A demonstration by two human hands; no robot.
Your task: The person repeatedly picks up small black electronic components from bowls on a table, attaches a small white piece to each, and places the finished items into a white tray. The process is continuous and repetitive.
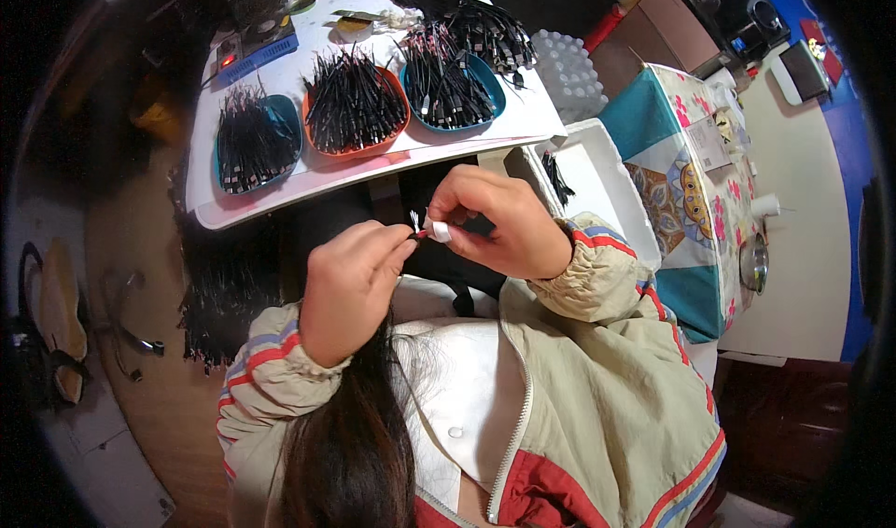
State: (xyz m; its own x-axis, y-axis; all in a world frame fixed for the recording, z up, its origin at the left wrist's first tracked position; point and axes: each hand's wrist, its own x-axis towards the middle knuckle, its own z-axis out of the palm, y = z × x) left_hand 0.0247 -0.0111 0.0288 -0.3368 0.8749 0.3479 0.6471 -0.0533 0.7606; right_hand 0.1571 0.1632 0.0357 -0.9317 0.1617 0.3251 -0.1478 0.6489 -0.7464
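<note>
My left hand (353,281) is closed in a pinch on a thin black cable (412,237), in front of my chest. From its end stick out a red wire (422,234) and a tuft of white strands (414,219). My right hand (504,218) meets it there, thumb and finger pinched at the red wire. A white wrap (440,231) sits at those right fingertips; whether it is tape on a finger or a held piece I cannot make out. The rest of the cable is hidden by my left hand.
On the white table (271,197) ahead stand a teal bowl (291,118), an orange bowl (399,108) and another teal bowl (497,90), all full of black cables. More cables (495,34) lie behind. A white box (607,155) with several cables and a patterned cloth-covered table (695,248) are at right.
</note>
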